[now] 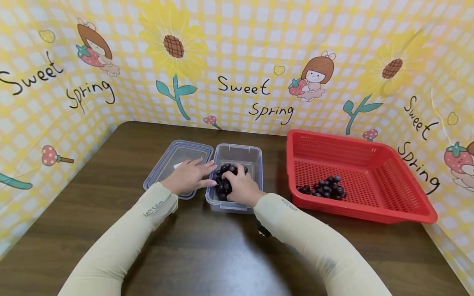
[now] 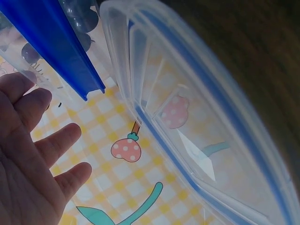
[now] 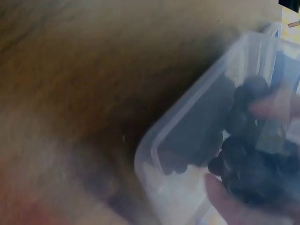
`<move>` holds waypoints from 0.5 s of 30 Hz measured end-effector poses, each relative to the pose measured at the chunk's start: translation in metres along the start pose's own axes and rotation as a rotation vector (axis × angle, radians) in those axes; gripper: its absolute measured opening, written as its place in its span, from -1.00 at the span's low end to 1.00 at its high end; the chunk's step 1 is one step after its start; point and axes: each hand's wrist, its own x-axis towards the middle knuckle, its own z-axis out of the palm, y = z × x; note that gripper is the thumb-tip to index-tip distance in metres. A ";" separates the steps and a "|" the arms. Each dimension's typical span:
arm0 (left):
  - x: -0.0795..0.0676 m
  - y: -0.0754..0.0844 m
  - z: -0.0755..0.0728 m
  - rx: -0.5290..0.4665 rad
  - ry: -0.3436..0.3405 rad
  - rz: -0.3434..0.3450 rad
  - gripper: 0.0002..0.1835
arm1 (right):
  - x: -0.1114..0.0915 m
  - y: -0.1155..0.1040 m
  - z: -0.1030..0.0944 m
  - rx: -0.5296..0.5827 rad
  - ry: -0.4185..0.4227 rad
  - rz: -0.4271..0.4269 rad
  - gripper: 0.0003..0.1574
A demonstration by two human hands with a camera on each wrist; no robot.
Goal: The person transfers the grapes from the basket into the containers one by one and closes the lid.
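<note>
Dark grapes (image 1: 222, 188) lie in a clear plastic container (image 1: 238, 153) in the middle of the table. My right hand (image 1: 242, 187) reaches down into it, thumb and fingers curled round some of the grapes. In the right wrist view, fingers stand on either side of the dark bunch (image 3: 255, 173), somewhat blurred. My left hand (image 1: 190, 176) is spread at the container's left side, fingertips by its rim and the palm above the clear lid (image 1: 161, 166). That lid has a blue seal and lies on the table. In the left wrist view the left fingers (image 2: 61, 145) are extended and hold nothing.
To the right stands a red perforated basket (image 1: 370, 146) with more dark grapes (image 1: 326, 188) in its near left corner. A yellow checked cloth (image 1: 244, 57) walls off the back and sides of the brown wooden table (image 1: 207, 255).
</note>
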 end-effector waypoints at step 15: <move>0.000 0.001 -0.002 -0.011 -0.013 -0.001 -0.33 | 0.010 0.009 -0.054 0.123 -0.369 -0.198 -0.27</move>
